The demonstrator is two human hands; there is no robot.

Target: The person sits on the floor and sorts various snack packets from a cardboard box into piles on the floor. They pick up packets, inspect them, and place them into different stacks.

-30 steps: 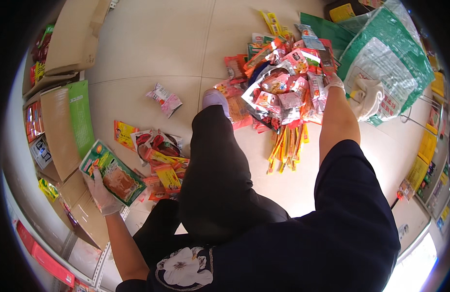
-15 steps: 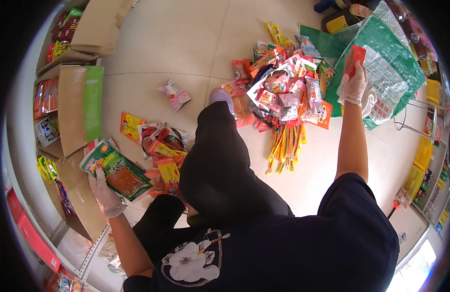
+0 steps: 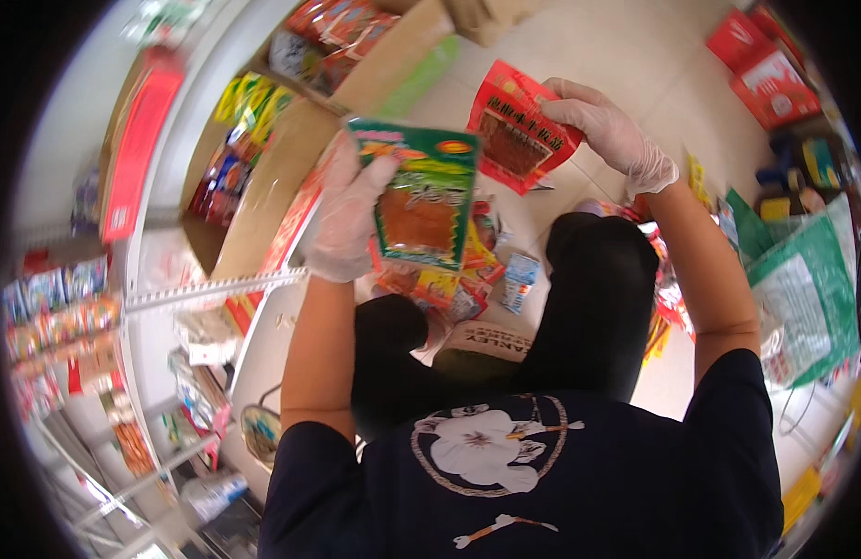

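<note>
Both of my hands wear thin whitish gloves. My left hand (image 3: 342,214) grips a green snack packet (image 3: 426,200) by its left edge, and a brown food shows through its clear window. To the right, my right hand (image 3: 612,135) pinches a red snack packet (image 3: 521,130) by its upper right side. The two packets are raised side by side, close together, in front of the shelving. Below them on the floor lies a heap of small snack packets (image 3: 440,284), partly hidden by the green one. A light blue packet (image 3: 521,281) rests at the heap's right.
Open cardboard boxes (image 3: 286,154) of packets stand on the left shelf. White shelving (image 3: 216,291) runs down that side. At right lies a green and clear plastic bag (image 3: 807,289), with red boxes (image 3: 770,79) beyond. More packets (image 3: 671,289) lie behind my right knee.
My view has swung left. My right hand has come from the green bag to beside the left hand, bringing the red packet. My left hand has lifted the green packet.
</note>
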